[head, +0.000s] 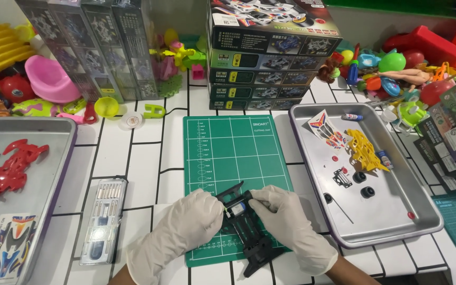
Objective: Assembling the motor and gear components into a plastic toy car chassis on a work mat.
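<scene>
Both my hands wear white gloves and grip a black toy car chassis over the near edge of a green cutting mat. My left hand pinches the chassis from the left side. From the right, my right hand presses fingers on a small silver-and-blue motor part seated in the chassis. The chassis lies lengthwise, its rear end pointing toward me.
A metal tray on the right holds a yellow parts frame, a sticker sheet, small black wheels and a thin rod. The left tray holds a red car body and a sticker sheet. A clear screwdriver case lies between. Stacked kit boxes and toys line the back.
</scene>
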